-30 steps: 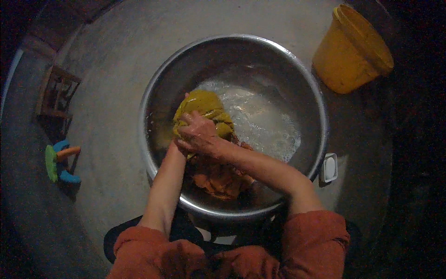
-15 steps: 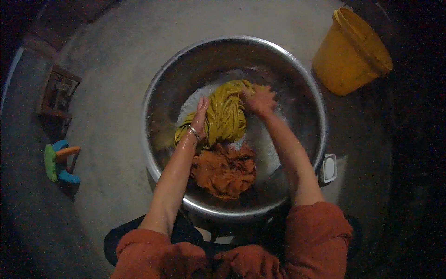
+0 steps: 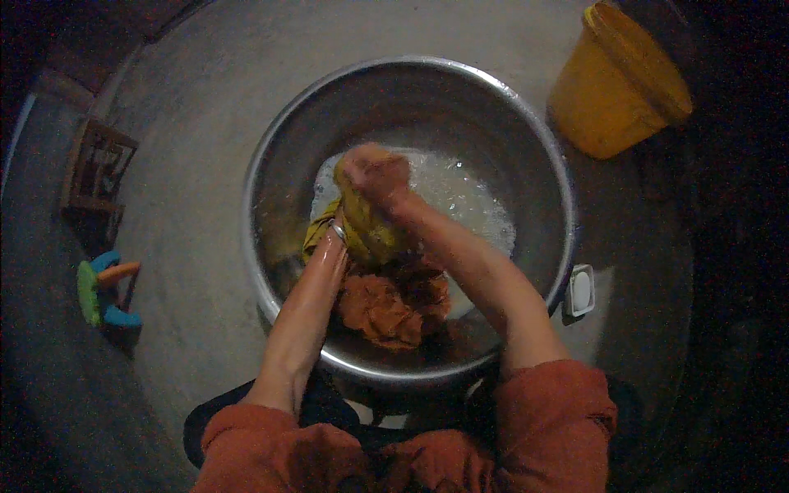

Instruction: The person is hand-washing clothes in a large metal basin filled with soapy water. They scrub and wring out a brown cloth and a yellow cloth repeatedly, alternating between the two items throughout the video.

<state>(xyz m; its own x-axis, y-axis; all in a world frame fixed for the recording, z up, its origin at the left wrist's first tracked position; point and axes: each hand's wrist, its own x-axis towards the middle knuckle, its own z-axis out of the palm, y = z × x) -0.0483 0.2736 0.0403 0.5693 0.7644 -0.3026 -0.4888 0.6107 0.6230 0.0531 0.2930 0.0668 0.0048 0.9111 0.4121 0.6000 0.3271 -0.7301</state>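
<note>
A wide metal basin (image 3: 561, 156) holds sudsy water (image 3: 468, 197), a yellow cloth (image 3: 374, 234) and an orange-brown cloth (image 3: 378, 312). My right hand (image 3: 376, 172) reaches across to the basin's left half, its fingers closed on the bunched yellow cloth, slightly blurred. My left hand (image 3: 339, 215), with a bangle (image 3: 338, 231) at the wrist, is up against the same cloth; its fingers are hidden behind the cloth and my right hand. Crumpled on the near side, the orange-brown cloth lies between my forearms, touching the yellow one.
Beyond the basin at the far right stands a yellow bucket (image 3: 616, 86). A small white dish with a white oval bar (image 3: 582, 289) sits close to the rim on the right. To the left are a wooden frame-like object (image 3: 99, 168) and a green, blue and orange toy-like item (image 3: 107, 287).
My right hand has swung left with the yellow cloth and closed on it, bunching it up. Foamy water shows where the cloth lay. The orange-brown cloth stays near its place.
</note>
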